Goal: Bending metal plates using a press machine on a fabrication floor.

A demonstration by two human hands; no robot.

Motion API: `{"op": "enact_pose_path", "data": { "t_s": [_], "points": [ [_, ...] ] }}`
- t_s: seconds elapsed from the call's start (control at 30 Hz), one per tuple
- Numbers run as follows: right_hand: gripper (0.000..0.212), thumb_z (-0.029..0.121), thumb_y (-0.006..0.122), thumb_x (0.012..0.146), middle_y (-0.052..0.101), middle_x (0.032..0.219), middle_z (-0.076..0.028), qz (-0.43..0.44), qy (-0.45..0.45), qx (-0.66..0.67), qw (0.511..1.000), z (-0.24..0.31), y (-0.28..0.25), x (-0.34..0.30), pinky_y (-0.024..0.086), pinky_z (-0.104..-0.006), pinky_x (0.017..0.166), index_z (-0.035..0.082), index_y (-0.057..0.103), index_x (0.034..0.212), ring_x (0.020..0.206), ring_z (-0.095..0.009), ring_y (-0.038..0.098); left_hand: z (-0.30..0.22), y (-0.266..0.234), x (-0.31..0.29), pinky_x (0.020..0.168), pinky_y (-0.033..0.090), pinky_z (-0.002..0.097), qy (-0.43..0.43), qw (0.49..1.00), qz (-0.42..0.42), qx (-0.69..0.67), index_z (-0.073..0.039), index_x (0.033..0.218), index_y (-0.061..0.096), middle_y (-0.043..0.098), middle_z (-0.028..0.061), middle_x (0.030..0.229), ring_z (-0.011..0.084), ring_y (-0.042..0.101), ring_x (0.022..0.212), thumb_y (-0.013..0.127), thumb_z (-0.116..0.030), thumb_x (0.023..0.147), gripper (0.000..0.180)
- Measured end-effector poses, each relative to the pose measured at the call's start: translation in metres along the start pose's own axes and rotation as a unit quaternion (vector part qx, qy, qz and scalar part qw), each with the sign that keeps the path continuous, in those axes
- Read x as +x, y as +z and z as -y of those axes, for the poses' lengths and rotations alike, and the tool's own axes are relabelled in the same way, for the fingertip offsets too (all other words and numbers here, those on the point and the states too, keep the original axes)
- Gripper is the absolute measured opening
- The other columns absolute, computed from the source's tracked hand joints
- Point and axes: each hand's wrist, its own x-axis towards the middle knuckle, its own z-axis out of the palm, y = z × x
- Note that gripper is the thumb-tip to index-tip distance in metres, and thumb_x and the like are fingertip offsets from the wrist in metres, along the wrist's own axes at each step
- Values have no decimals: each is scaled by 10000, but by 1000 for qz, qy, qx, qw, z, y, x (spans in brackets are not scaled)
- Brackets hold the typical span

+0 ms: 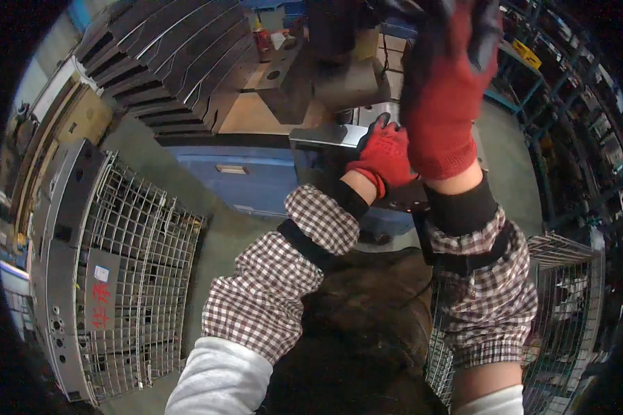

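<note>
My left hand point(387, 153), in a red glove with black fingers, rests at the edge of a machine's bright metal bed point(332, 135). Its dark fingertips show slightly apart, with nothing visible between them. Raised much closer to the camera is my right hand point(452, 90), gloved alike. Its fingers point up beside the dark machine head point(332, 31) and are blurred; whether they grip anything cannot be made out. A thick grey cylindrical part point(353, 84) of the machine lies beyond my left hand.
Dark bent metal sheets point(166, 62) are stacked at the upper left above a blue drawer cabinet point(239, 176). A wire cage point(142, 235) stands left, another wire basket point(561, 304) right. Loaded shelving point(574, 104) lines the right side. A red bottle point(262, 41) stands at the back.
</note>
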Motion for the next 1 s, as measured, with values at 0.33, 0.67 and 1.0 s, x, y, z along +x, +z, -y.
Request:
{"op": "enact_pose_path", "data": {
  "t_s": [0.33, 0.67, 1.0],
  "points": [
    [435, 450, 583, 1029, 697, 824, -57, 158, 561, 433, 688, -14, 28, -103, 486, -326, 594, 40, 669, 1145, 675, -149, 620, -25, -25, 19, 1246, 179, 549, -22, 977, 198, 79, -152, 1540, 446, 448, 141, 1591, 366, 387, 1465, 548, -599, 886, 799],
    [384, 189, 547, 988, 659, 1094, -270, 361, 198, 138, 901, -29, 50, -133, 555, -517, 832, 110, 626, 1355, 997, -451, 668, -34, -57, 33, 1273, 154, 479, -63, 960, 274, 0, -117, 1588, 349, 342, 147, 1652, 357, 269, 1537, 522, -579, 920, 830],
    [554, 453, 442, 1058, 641, 1241, -313, 405, 446, 237, 763, -18, 52, -109, 476, -515, 1023, -43, 647, 1193, 1171, -491, 598, -16, -28, 27, 1278, 142, 478, -39, 964, 263, 34, -137, 1590, 342, 324, 127, 1664, 331, 259, 1549, 467, -585, 964, 780]
  ]
}}
